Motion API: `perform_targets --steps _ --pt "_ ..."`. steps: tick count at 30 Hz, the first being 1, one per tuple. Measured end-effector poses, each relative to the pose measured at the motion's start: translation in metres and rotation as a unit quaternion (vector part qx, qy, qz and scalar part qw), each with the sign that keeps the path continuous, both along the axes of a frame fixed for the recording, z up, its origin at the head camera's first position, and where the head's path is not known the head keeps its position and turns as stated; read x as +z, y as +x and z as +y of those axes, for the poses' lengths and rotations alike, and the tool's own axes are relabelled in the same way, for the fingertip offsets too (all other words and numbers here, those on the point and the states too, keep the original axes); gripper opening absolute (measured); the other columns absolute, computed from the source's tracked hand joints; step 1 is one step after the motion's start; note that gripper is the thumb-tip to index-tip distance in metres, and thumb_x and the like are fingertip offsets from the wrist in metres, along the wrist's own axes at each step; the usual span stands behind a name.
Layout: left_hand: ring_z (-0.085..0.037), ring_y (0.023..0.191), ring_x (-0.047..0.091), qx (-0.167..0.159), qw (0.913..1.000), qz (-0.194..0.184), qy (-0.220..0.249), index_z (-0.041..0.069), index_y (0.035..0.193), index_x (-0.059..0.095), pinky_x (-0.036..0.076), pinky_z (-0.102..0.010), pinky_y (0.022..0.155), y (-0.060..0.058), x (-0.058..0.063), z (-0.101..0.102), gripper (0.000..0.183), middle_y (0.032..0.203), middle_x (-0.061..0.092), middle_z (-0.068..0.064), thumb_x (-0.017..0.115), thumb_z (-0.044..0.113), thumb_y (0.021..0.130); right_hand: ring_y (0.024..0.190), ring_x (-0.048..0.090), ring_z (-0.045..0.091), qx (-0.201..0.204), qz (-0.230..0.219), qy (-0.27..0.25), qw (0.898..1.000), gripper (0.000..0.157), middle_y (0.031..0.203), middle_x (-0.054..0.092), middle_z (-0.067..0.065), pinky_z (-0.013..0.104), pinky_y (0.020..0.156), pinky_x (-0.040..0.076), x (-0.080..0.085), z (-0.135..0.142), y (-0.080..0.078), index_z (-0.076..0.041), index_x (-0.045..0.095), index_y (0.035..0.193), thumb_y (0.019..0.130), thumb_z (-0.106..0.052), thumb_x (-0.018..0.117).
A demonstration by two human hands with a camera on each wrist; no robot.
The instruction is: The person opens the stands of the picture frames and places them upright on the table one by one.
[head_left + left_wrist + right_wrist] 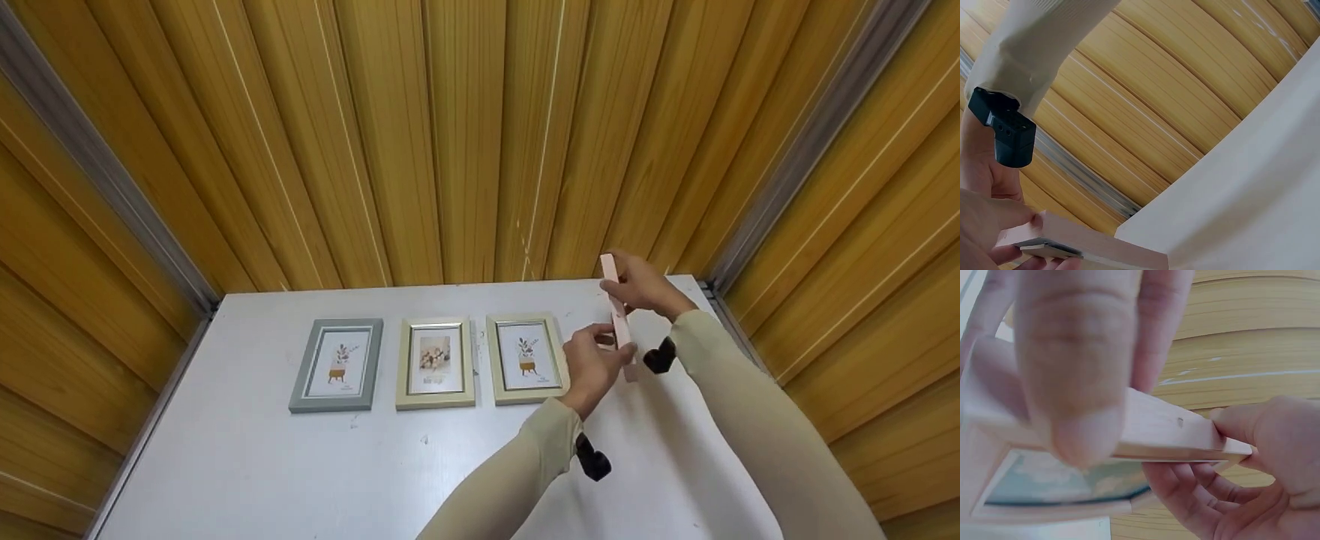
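Note:
A pink picture frame [619,322] is turned nearly edge-on above the right end of the white surface. My right hand [643,285] grips its far end, thumb on one side. The left hand [592,364] pinches the near part between thumb and fingers. In the right wrist view, the picture pane [1072,481] shows below the pink rim [1171,422], and the right thumb [1075,382] presses close to the camera. The left wrist view shows the frame's pink side [1106,244] and a small flat piece [1050,248] at its back by the left fingertips; its kind is unclear.
On the white surface [247,450] lie a grey-blue picture frame [300,375] and two cream ones, one in the middle [403,367] and one [491,360] beside my left hand. Wood-patterned panels [465,150] rise behind and at both sides, with grey metal posts [810,142] at the corners.

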State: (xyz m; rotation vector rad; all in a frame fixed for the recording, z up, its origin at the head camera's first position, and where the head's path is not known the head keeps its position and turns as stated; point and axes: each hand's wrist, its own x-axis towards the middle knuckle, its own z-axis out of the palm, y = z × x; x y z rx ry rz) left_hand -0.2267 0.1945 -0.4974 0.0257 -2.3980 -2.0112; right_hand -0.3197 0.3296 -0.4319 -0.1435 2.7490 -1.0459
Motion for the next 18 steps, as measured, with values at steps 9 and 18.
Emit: perform_targets --steps 9,18 --pt "-0.004 0.078 0.069 -0.041 0.9968 0.067 0.012 0.005 0.105 0.078 0.054 -0.015 0.067 0.009 -0.004 0.0 0.026 0.097 0.077 -0.003 0.084 0.001 0.081 0.114 0.055 0.048 0.026 -0.004 -0.11 0.994 0.07 0.135 0.047 0.037 0.048 0.08 0.061 0.007 0.025 0.012 -0.007 0.017 0.163 0.106 -0.013 0.055" --pt "-0.012 0.085 0.071 -0.048 0.9922 0.114 -0.011 0.004 0.104 0.078 0.052 -0.015 0.07 0.019 -0.018 0.005 0.024 0.098 0.077 -0.002 0.083 0.001 0.081 0.113 0.055 0.043 0.033 -0.008 -0.143 0.989 0.069 0.131 0.049 0.032 0.047 0.081 0.06 -0.006 0.039 0.018 -0.01 0.019 0.164 0.106 -0.015 0.056"
